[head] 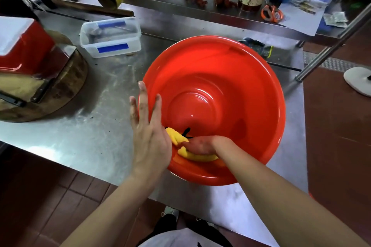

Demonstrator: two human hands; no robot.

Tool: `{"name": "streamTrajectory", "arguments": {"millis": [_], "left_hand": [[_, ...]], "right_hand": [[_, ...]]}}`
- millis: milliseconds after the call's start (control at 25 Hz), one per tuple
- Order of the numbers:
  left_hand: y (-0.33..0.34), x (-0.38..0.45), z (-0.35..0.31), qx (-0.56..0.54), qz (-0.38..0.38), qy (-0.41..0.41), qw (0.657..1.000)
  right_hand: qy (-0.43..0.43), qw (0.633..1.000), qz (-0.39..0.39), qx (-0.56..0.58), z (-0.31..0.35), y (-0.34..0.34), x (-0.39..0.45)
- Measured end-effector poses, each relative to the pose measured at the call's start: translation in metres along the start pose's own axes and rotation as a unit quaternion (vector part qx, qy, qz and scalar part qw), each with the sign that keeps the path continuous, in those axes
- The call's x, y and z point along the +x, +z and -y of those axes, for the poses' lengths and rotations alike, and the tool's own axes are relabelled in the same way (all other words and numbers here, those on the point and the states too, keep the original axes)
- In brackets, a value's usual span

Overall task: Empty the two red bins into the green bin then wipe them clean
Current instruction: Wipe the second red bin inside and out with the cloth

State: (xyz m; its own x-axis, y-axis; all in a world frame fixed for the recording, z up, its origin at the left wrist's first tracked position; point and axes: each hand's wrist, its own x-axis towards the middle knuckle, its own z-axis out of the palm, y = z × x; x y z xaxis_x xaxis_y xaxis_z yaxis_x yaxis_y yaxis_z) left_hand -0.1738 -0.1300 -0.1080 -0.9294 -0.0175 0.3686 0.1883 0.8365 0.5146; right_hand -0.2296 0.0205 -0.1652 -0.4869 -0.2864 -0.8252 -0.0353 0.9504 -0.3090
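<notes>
Red bin (220, 90) sits tilted on the bench (96, 126), light, glossy, likely slippery. Your left hand (149, 138) braces its near rim, fingers straight; your right hand (200, 145) presses a soft yellow cloth (192, 155) inside.

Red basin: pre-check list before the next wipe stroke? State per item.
1. Red basin emptied: ok, nothing inside but the cloth.
2. Yellow cloth under right hand, on the near inner wall: ok.
3. Left hand steadying the rim, fingers straight: ok.
4. Basin fully on the steel table: not ok, near edge overhangs.
5. Residue left inside: cannot tell.
</notes>
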Motion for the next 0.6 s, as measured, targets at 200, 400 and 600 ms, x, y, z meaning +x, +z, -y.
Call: {"name": "streamTrajectory", "arguments": {"millis": [200,400,600], "left_hand": [[0.000,-0.001,0.006,0.008,-0.007,-0.026,1.000],[-0.002,0.001,0.012,-0.002,-0.008,-0.023,1.000],[-0.003,-0.002,0.007,-0.030,0.003,0.003,1.000]], "right_hand": [[-0.027,1.000,-0.014,0.003,-0.001,0.005,-0.034],[-0.030,0.999,-0.019,0.032,0.004,0.012,-0.061],[-0.020,0.999,-0.011,0.032,0.004,0.027,-0.037]]}}
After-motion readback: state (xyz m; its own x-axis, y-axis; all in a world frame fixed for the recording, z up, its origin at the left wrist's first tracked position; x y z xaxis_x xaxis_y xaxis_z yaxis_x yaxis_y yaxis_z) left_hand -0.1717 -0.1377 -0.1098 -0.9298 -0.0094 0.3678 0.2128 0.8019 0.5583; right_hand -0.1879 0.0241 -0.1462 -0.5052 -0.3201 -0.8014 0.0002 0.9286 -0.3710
